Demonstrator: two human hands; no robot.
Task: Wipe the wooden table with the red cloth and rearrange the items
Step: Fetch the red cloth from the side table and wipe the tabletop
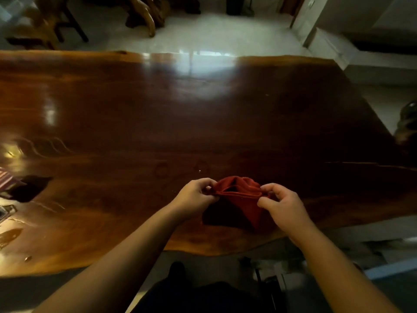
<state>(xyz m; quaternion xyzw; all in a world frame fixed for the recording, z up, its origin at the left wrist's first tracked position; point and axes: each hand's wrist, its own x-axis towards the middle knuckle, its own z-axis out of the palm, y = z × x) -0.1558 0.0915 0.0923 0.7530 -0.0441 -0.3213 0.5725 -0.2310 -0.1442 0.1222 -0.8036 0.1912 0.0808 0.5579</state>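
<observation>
- The left hand (pixel 195 195) pinches one edge of a crumpled red fabric cloth (pixel 242 199), fingers curled shut on it.
- The right hand (pixel 281 205) grips the opposite edge the same way, thumb and fingers closed.
- The cloth hangs stretched between both hands, its lower part draping onto the glossy dark wooden slab table (pixel 158 114) near the table's near edge.
- A dark flat item (pixel 28 188) lies well to the left of the left hand.

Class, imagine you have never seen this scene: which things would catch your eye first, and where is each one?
First, the red cloth near the table's front edge, pinched at its top edge between the left hand and the right hand. Next, the broad, glossy wooden table that fills most of the view, with bright window glare at its far side. A dark object lies at the left edge.
</observation>
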